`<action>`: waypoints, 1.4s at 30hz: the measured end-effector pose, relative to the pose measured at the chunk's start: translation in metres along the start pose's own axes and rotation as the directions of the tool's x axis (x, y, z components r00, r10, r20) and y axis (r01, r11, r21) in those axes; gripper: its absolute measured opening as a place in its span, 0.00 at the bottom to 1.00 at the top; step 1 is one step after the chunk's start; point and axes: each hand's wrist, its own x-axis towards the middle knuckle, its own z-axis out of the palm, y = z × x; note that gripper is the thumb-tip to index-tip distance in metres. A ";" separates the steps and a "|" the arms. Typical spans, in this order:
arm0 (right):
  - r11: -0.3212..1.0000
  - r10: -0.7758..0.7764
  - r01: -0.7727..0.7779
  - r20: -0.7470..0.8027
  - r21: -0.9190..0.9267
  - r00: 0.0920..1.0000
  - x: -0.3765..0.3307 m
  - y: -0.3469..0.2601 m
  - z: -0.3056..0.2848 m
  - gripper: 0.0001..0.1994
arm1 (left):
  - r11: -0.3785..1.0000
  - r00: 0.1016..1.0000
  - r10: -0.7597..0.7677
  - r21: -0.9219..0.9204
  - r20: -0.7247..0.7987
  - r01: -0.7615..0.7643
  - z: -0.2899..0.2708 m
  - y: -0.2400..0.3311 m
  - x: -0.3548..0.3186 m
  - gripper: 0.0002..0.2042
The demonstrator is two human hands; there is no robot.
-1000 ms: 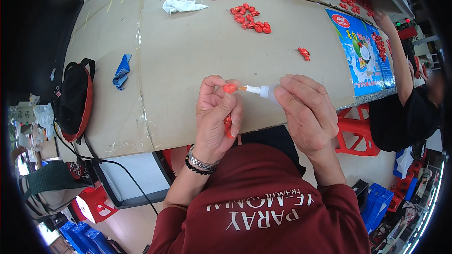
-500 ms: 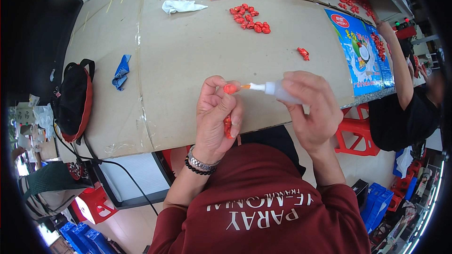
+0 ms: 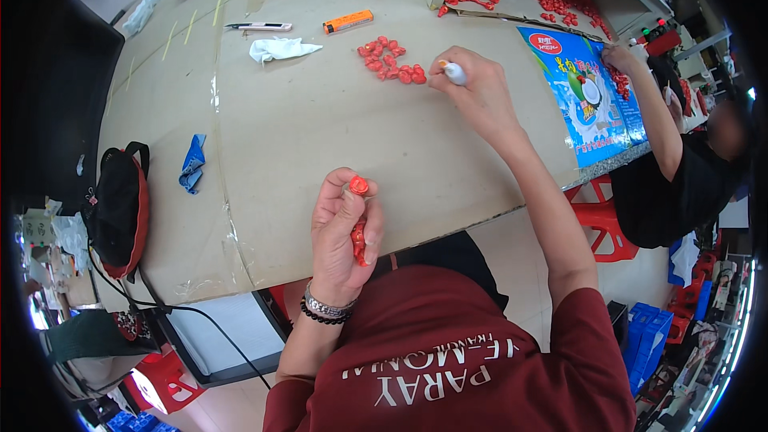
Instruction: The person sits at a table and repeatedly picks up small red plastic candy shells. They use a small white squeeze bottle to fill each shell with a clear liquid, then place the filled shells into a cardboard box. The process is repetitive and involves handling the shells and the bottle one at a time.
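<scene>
My left hand point(image 3: 340, 228) is closed over the near part of the table. Its thumb and fingertips pinch a small round red plastic piece point(image 3: 358, 185), while a longer red piece point(image 3: 359, 242) sits in the curled lower fingers. Farther off, my right hand point(image 3: 484, 96) keeps a white squeeze bottle point(image 3: 454, 73) with an orange-tipped nozzle tucked in its grip. The fingertips of that hand are at the right end of a cluster of small red pieces point(image 3: 390, 60); whether they touch one is unclear.
At the back lie an orange box-cutter blade case point(image 3: 349, 22), a utility knife point(image 3: 259, 26) and a crumpled white tissue point(image 3: 282, 50). A blue wrapper point(image 3: 193, 164) and a black-red pouch point(image 3: 124, 212) are left. A co-worker's arm point(image 3: 660, 112) reaches over blue printed cardboard point(image 3: 576, 88).
My right hand has moved the bottle away from the left hand's red piece and reached out to the red cluster. The left hand keeps its pieces. The view has shifted slightly.
</scene>
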 end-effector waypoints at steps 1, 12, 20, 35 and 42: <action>0.996 -0.035 0.039 0.049 -0.075 0.998 0.007 0.003 0.001 0.09 | 1.000 1.000 0.000 0.002 -0.005 0.000 0.000 0.000 0.000 0.08; 0.978 0.044 -0.006 0.181 -0.209 0.983 -0.006 0.004 0.013 0.07 | 1.000 1.000 -0.005 -0.011 -0.011 0.005 -0.003 0.002 0.001 0.08; 0.993 0.097 -0.083 0.161 -0.088 0.982 -0.010 0.006 -0.008 0.10 | 1.000 1.000 -0.015 -0.017 0.011 0.015 0.000 0.001 0.002 0.08; 0.987 0.159 -0.161 0.247 -0.013 0.956 -0.032 -0.020 0.006 0.04 | 1.000 1.000 -0.006 0.010 -0.021 0.006 0.000 0.000 0.002 0.09; 0.675 0.256 -0.446 0.380 0.588 0.889 -0.072 -0.071 0.005 0.04 | 0.979 0.997 0.063 0.199 -0.054 -0.051 0.005 -0.006 -0.001 0.10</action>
